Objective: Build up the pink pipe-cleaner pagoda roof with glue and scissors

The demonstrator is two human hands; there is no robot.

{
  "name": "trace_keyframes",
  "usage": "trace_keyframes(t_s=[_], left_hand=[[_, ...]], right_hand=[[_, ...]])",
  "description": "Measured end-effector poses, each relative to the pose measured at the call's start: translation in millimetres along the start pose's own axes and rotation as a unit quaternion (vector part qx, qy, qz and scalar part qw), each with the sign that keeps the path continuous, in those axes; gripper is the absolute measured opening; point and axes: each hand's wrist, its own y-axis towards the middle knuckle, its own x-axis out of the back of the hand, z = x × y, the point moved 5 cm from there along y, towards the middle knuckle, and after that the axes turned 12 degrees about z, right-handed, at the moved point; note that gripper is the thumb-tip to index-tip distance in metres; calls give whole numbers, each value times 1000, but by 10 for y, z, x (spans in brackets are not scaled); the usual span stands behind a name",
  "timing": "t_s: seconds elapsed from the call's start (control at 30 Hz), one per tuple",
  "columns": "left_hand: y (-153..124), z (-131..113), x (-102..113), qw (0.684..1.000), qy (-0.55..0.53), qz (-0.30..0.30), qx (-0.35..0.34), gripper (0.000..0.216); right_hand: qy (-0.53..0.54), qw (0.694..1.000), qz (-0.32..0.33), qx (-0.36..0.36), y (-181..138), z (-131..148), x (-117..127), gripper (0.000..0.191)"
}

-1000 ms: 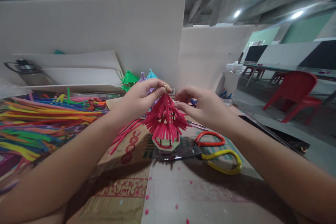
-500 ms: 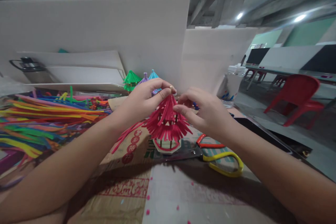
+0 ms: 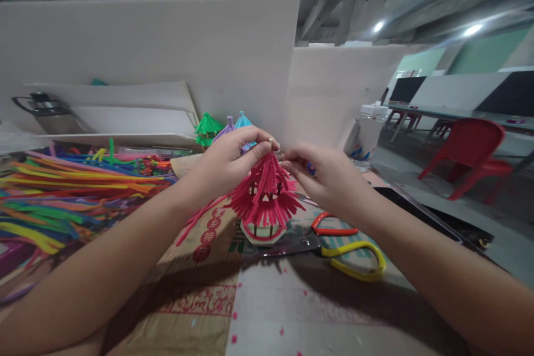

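Observation:
A small two-tiered pavilion model [image 3: 267,200] stands upright in front of me, its roofs made of red pipe cleaners over a pale octagonal base. My left hand [image 3: 238,156] pinches the pale tip at the top of it between thumb and forefinger. Close by the upper roof's right side is my right hand [image 3: 319,172], thumb and fingertips drawn together; whatever they may hold is too small to make out. Scissors [image 3: 334,246] with one red and one yellow handle lie on the table just beside the base.
Colourful pipe cleaners [image 3: 83,189] are heaped at the left. Behind my left hand stand green [image 3: 207,129], purple and blue pavilion models. A clear bottle [image 3: 369,133] is at the back right, a flask [image 3: 48,114] at the back left. White boards rise behind. Cardboard [image 3: 179,328] covers the table.
My right hand has drawn slightly away from the red roof, and its thumb and fingers have come closer together. My left hand keeps its pinch on the tip.

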Motion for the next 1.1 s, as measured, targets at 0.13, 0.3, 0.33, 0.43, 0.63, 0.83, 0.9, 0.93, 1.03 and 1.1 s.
trace_keyframes(t_s=[0.13, 0.3, 0.33, 0.43, 0.63, 0.83, 0.9, 0.93, 1.03, 1.1], left_hand=[[-6, -27, 9, 1000, -4, -3, 4, 21], [-36, -83, 3, 1000, -20, -12, -4, 21], [-42, -98, -1, 1000, -26, -13, -5, 21], [-54, -147, -13, 999, -40, -14, -10, 19], [-48, -174, -11, 999, -36, -11, -10, 17], [-32, -121, -10, 999, -31, -12, -1, 19], [-26, -97, -9, 999, -30, -11, 8, 19], [-24, -88, -8, 999, -30, -11, 11, 19], [-22, -75, -9, 999, -31, -11, 16, 22], [-25, -69, -11, 999, -32, -13, 19, 22]], right_hand=[[-13, 999, -34, 5, -14, 22, 50, 21], [19, 999, -30, 15, -13, 31, 25, 21], [32, 999, -28, 12, -15, 29, 17, 19], [60, 998, -16, 10, -24, 41, -4, 15], [22, 999, -20, 30, -38, 88, -18, 18], [3, 999, -49, 8, -28, 37, 36, 18], [6, 998, -58, 4, -23, 23, 88, 25], [8, 998, -63, 4, -23, 19, 117, 29], [25, 996, -81, 10, -32, 5, 193, 32], [32, 995, -93, 9, -46, -4, 225, 27]])
